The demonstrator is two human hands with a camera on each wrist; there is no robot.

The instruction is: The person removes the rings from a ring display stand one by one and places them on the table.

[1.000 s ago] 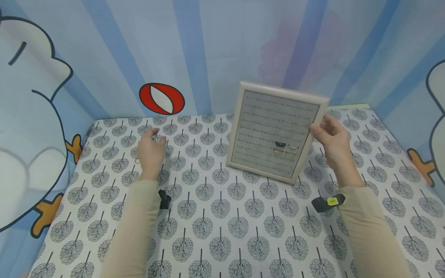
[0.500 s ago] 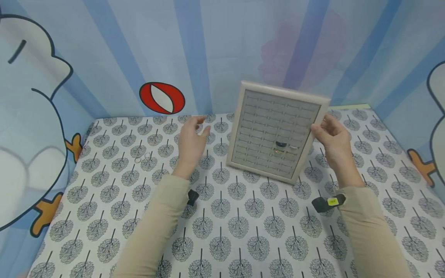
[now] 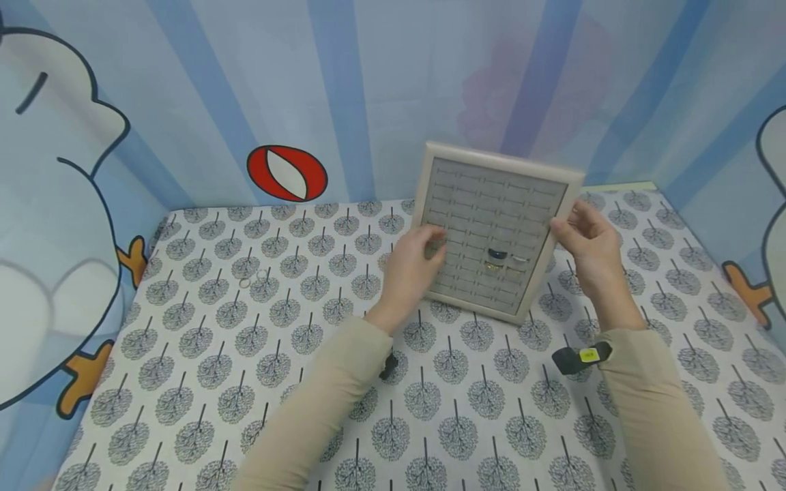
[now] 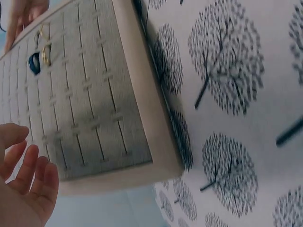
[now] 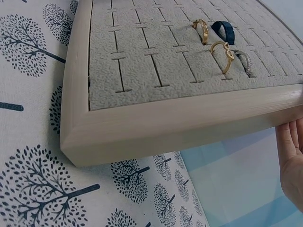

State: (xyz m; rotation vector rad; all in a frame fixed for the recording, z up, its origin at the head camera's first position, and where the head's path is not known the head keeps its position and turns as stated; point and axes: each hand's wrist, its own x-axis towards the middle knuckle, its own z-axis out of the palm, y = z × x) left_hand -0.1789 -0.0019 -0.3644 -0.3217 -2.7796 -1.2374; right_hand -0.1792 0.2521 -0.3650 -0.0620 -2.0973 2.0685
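A ring display tray (image 3: 485, 232) with a beige frame and grey slotted padding stands tilted on the table. My right hand (image 3: 591, 247) grips its right edge, thumb on the front and fingers behind. My left hand (image 3: 413, 266) overlaps the tray's left side in the head view; thumb and forefinger are apart, with nothing visible between them. Several rings sit in the slots: a dark blue ring (image 5: 224, 32), a gold ring (image 5: 201, 30), a gold ring with a small openwork front (image 5: 223, 56) and a silver ring (image 5: 244, 62). Two loose rings (image 3: 245, 282) lie on the table to the left.
A white cloth with dark tree prints (image 3: 344, 409) covers the table. Behind it hangs a blue striped backdrop (image 3: 393, 102) with cartoon figures. Each wrist wears a black strap, the right wrist strap (image 3: 580, 357) bearing a yellow label.
My left hand has moved right, from beside the loose rings to the tray's left side, uncovering the second loose ring. My right hand and the tray have stayed in place.
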